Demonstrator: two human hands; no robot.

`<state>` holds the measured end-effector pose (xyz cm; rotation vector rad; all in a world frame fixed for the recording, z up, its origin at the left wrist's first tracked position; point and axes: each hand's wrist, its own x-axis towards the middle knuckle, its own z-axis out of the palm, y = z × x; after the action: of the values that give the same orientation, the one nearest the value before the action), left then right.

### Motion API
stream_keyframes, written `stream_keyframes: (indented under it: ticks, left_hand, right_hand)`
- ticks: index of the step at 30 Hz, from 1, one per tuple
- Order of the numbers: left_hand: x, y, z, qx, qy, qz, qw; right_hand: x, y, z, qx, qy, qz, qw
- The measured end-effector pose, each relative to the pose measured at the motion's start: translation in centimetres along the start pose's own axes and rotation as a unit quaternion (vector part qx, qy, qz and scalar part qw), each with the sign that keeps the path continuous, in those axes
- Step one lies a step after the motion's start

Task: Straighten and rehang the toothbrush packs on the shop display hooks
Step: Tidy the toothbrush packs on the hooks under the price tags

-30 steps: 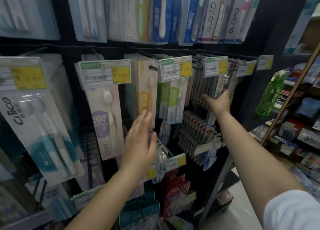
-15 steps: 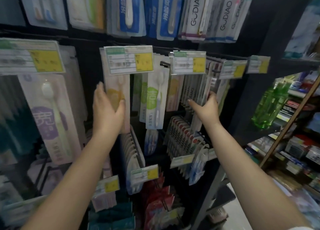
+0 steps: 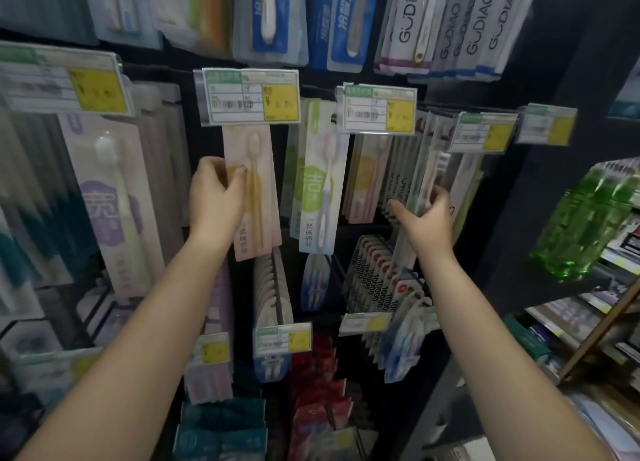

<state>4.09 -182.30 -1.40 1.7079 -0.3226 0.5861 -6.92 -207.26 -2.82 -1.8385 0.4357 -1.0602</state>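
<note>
A pink and yellow toothbrush pack (image 3: pixel 258 197) hangs from a hook under a price tag (image 3: pixel 250 96). My left hand (image 3: pixel 216 200) grips its left edge, thumb on the front. To the right hangs a green and white pack (image 3: pixel 318 190). Farther right, a row of clear and grey toothbrush packs (image 3: pixel 433 162) hangs edge-on under another tag (image 3: pixel 483 133). My right hand (image 3: pixel 424 218) holds the lower end of the front packs in that row, fingers curled round them. The hooks themselves are mostly hidden behind the tags.
A large purple-print pack (image 3: pixel 110 200) hangs at the left. GUDIAO packs (image 3: pixel 450 24) fill the top row. Lower hooks carry small white packs (image 3: pixel 273 287) and red-dotted ones (image 3: pixel 377 280). Green bottles (image 3: pixel 585 225) stand on a shelf at the right.
My left hand went from lying flat on the pink pack to gripping its left edge. My right hand closed round the lower end of the grey packs. The view came closer to the display.
</note>
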Motion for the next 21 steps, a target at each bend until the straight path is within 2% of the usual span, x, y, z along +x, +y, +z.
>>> stream_keyframes:
  ticks: [8, 14, 21]
  left_hand:
    - [0.44, 0.63, 0.14, -0.042, 0.008, 0.002, 0.999]
    - [0.53, 0.87, 0.14, -0.085, -0.024, -0.023, 0.996]
    - [0.45, 1.01, 0.07, -0.103, 0.0, -0.018, 0.994]
  right_hand:
    - [-0.36, -0.39, -0.86, -0.001, -0.012, 0.006, 1.0]
    - [-0.57, -0.7, -0.79, -0.012, -0.017, 0.005, 1.0]
    - [-0.39, -0.73, -0.82, -0.011, -0.019, 0.003, 1.0]
